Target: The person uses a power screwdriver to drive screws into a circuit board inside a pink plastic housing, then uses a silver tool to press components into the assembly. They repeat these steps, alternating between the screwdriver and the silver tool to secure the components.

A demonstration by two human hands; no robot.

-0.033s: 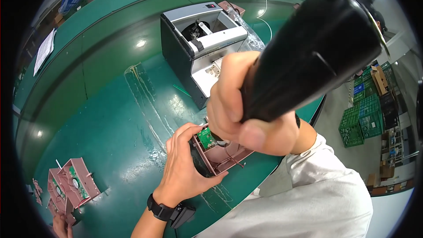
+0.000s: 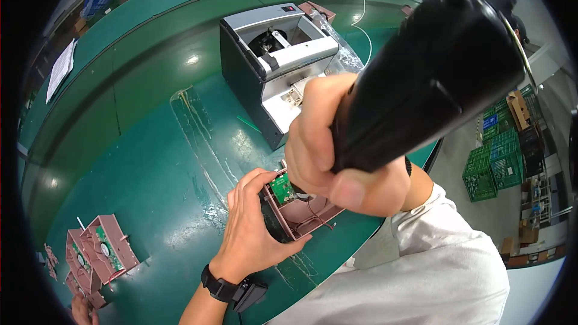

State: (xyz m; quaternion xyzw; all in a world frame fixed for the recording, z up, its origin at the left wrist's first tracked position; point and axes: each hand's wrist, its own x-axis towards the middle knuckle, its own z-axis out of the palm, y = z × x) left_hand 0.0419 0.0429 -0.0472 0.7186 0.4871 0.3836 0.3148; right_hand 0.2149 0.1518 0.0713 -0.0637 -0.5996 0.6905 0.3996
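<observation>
My right hand is wrapped round a black electric screwdriver, which looms close to the camera with a cable at its top end. Its tip is hidden behind my fist, above a pinkish plastic housing. Inside that housing sit a green circuit board and thin dark red wires. With thumb and fingers spread across its left end, my left hand grips the housing on the green table.
A grey and black screw feeder stands beyond my hands. At lower left, a co-worker's hand touches similar pink housings with circuit boards. Green crates stand on the floor at right. A paper sheet lies far left.
My right hand and the screwdriver have shifted very slightly right and down. My left hand and the housing stay in place.
</observation>
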